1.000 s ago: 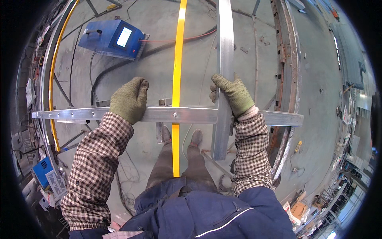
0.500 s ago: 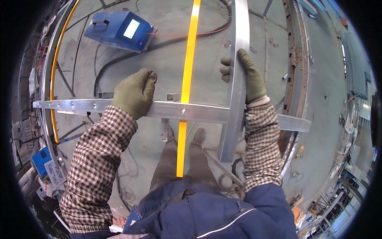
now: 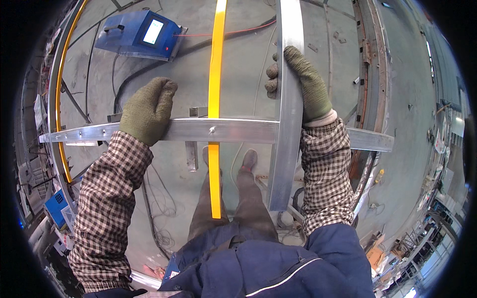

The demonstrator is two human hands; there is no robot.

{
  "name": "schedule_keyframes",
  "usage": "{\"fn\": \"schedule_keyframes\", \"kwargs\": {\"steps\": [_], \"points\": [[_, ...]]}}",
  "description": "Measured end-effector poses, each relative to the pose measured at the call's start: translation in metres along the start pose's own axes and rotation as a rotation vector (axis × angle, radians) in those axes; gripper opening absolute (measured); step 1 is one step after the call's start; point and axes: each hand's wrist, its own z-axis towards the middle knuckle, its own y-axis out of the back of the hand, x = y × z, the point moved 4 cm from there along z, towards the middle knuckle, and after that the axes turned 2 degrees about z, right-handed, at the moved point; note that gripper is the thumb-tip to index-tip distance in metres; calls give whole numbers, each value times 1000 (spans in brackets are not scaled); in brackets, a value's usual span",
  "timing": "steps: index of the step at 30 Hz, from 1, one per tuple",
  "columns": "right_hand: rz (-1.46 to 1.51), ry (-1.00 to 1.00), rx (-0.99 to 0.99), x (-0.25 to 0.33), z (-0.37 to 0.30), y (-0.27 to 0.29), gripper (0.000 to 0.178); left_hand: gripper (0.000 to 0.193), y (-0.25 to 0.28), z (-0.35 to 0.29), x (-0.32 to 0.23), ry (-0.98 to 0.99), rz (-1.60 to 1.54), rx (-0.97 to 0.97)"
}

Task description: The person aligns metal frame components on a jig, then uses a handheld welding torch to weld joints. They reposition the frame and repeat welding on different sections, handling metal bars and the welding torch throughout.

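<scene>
Olive-gloved right hand [image 3: 310, 92] gripping a long, flat-sided silver metal tube [image 3: 289, 114]; olive-gloved left hand [image 3: 149, 110] curled at a silver metal crossbar [image 3: 243, 131].

The tube lies across the crossbar, nearer that bar's right end than its left, one end projecting past the near edge. Right fingers wrap the tube's left side, thumb on its upper face, beyond the crossbar's far edge; this hold is judged to steady it. Left fingers are curled closed, thumb against forefinger (whether they hold anything, or touch the bar, cannot be told). A flat yellow strip [image 3: 214, 74] passes under the crossbar between the hands, roughly parallel to the tube. A blue box-shaped machine [image 3: 130, 35] stands on the grey floor [image 3: 243, 82], well apart.
</scene>
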Motion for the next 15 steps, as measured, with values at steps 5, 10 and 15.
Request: {"fn": "schedule_keyframes", "kwargs": {"steps": [5, 10, 15], "points": [[-258, -145, -145, -1, -13, 8, 59, 35, 2, -1, 2, 49, 21, 6], [-365, -124, -65, 3, -15, 6, 62, 34, 2, -1, 4, 29, 21, -11], [-183, -69, 22, 1, -21, 3, 55, 32, 0, 0, 4, -15, -8, -9]]}}
